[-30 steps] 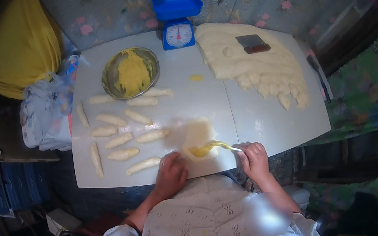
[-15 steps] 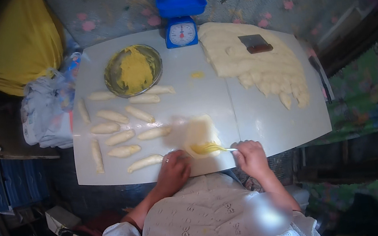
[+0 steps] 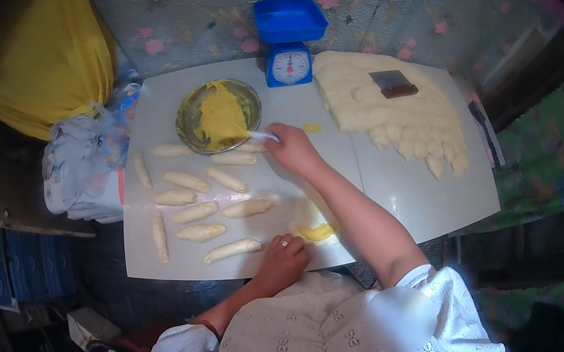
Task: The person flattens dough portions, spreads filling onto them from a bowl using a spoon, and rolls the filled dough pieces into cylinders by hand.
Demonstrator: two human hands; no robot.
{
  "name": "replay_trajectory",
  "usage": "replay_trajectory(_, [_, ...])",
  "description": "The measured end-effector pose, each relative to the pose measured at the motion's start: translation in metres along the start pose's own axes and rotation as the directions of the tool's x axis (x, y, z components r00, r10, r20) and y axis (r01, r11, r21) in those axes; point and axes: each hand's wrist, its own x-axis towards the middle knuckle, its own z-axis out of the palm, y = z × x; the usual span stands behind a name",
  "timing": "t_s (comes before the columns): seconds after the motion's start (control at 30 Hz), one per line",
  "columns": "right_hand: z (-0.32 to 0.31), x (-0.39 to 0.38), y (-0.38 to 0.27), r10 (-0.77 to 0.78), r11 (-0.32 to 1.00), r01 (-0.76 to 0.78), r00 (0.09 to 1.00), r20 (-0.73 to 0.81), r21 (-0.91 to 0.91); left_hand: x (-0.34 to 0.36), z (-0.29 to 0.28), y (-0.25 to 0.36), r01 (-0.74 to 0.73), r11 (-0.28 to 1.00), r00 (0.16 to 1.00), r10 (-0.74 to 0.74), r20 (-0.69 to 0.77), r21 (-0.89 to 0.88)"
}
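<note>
Standing on the table (image 3: 428,206), the bowl (image 3: 186,116) is left of the right hand (image 3: 290,148). The dough sheet (image 3: 310,213) lies just right of the left hand (image 3: 284,260), whose grip I cannot tell. The right hand grasps the spoon (image 3: 262,136).

Covered ends, a crossing forearm and a dark round rim
The far end of the white utensil (image 3: 262,136) is lost in the yellow filling (image 3: 219,111), its shape unreadable; the right hand (image 3: 290,148) hides the grip and part of a dough roll (image 3: 252,147) just beside the bowl (image 3: 258,113). The right forearm (image 3: 366,222) covers some of the flattened dough sheet (image 3: 307,215), and whether the left hand (image 3: 283,258) touches that sheet cannot be told. Dial marks on the blue scale (image 3: 290,67) are too small to read, a pale blur veils the patterned garment (image 3: 302,330), and the far edge cuts the yellow cloth (image 3: 43,65).
</note>
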Motion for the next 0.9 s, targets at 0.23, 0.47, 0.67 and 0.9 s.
replay_trajectory(0.23, [-0.036, -0.044, 0.012, -0.384, 0.921, 0.374, 0.919, -0.086, -0.111, 0.003, -0.001, -0.005, 0.037, 0.998, 0.997, -0.039, 0.064, 0.042])
replay_trajectory(0.47, [-0.066, -0.198, 0.063, -0.195, 0.913, 0.272, 0.946, 0.258, -0.305, 0.006, -0.005, -0.006, 0.024, 1.000, 1.000, -0.024, 0.014, -0.014])
replay_trajectory(0.67, [-0.047, -0.203, 0.075, -0.363, 0.785, 0.379, 0.922, 0.132, -0.491, 0.019, -0.006, -0.010, -0.010, 0.998, 1.000, 0.008, 0.028, 0.064])
replay_trajectory(0.9, [-0.059, -0.187, 0.089, -0.242, 0.957, 0.252, 0.966, 0.088, -0.143, 0.036, -0.026, -0.017, 0.116, 0.980, 0.993, -0.108, 0.054, -0.163])
